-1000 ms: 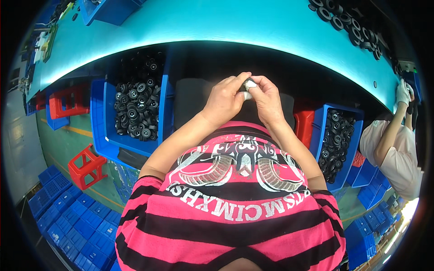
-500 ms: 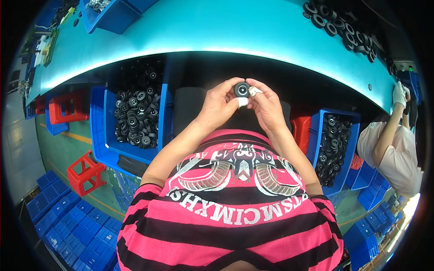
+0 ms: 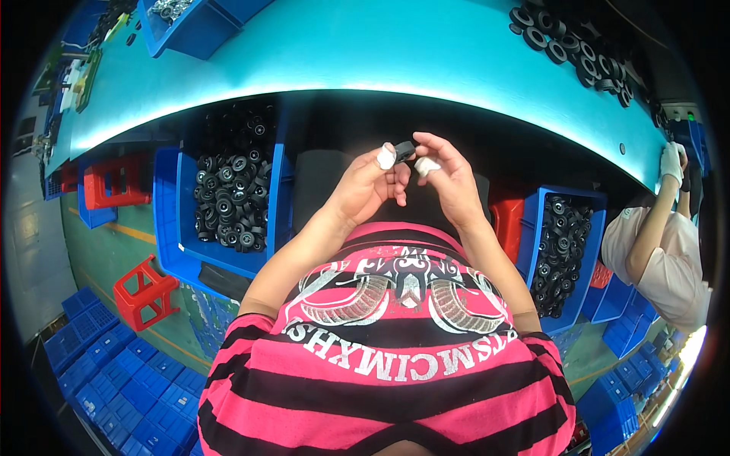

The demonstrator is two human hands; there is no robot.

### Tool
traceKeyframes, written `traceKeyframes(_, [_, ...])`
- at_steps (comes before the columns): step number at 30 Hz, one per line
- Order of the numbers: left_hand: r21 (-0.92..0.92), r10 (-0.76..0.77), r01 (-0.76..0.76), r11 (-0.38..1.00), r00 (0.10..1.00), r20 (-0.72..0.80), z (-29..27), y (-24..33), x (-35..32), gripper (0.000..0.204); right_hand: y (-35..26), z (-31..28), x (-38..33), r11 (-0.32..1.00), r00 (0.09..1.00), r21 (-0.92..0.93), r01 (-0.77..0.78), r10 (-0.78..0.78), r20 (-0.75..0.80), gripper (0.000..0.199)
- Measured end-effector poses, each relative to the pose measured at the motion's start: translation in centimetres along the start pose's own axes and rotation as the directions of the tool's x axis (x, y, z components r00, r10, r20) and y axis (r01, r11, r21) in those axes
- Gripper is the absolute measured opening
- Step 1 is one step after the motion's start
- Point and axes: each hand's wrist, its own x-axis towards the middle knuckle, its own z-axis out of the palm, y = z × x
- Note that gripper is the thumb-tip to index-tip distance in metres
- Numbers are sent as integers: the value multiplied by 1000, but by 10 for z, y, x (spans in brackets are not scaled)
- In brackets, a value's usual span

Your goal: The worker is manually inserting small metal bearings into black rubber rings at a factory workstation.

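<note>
A small black toy wheel [image 3: 405,150] is between my two hands, above the dark space in front of my lap. It is turned with its tread side toward me. My left hand [image 3: 363,186] pinches it near the thumb, which has white tape on it; the other fingers curl below. At the wheel's right edge are the index finger and taped thumb of my right hand [image 3: 452,182], closed round it. Similar wheels fill a blue bin [image 3: 274,205] at my left and another blue bin [image 3: 528,228] at my right.
A turquoise table [image 3: 365,53] curves across the front, with loose black rings [image 3: 559,52] at far right and a blue bin [image 3: 201,34] of shiny parts at far left. Red stools [image 3: 144,292] stand left. At right, a co-worker's gloved hand [image 3: 671,163] reaches the table.
The wheel has turned from face-up to edge-on between my fingers. My left thumb has moved up, and its fingers have curled lower.
</note>
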Motion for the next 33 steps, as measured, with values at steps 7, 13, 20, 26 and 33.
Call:
traceKeyframes(7, [-84, -213, 215, 973, 976, 40, 2, -3, 0, 63, 12, -2, -1, 970, 999, -239, 40, -37, 14, 23])
traceKeyframes(13, [-65, -270, 273, 960, 962, 49, 3, 2, -2, 65, -3, 5, -5, 989, 993, -114, -95, 102, 58, 17])
traceKeyframes(20, [-123, -282, 290, 949, 956, 80, 8, 3, 0, 72, 12, -1, -2, 968, 975, 156, -196, 177, 132, 22])
traceKeyframes(26, [-111, -298, 304, 946, 952, 70, 10, 4, -1, 77, 21, -10, 1, 977, 981, 120, -175, 162, 106, 27])
traceKeyframes(33, [-114, -292, 301, 947, 952, 85, 10, 4, -1, 77, 16, -7, 0, 969, 977, 139, -203, 191, 95, 27])
